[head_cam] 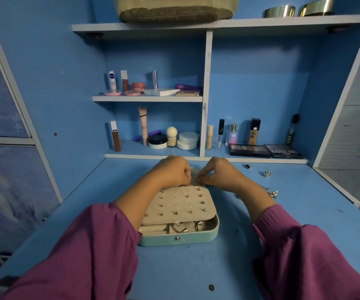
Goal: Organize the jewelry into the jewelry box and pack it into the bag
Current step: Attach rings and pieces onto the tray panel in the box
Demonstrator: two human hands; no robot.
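A mint-green jewelry box (179,240) sat open near the middle of the blue table (196,273), its front wall toward the person. A beige earring panel (176,205), studded with small posts, lay tilted over the box's far part, and a few silver rings (200,225) showed in the front compartments beneath it. The left hand (171,172) and the right hand (216,173) met at the panel's far edge, both with fingers curled and fingertips pinched together on something too small to identify. Purple sleeves (83,252) covered both forearms. Loose silver jewelry (271,192) lay toward the table's right edge, with a dark-stoned ring (247,166) and another silver piece (267,173) nearer the far right corner. A woven bag (174,11) stood on the top shelf (261,22).
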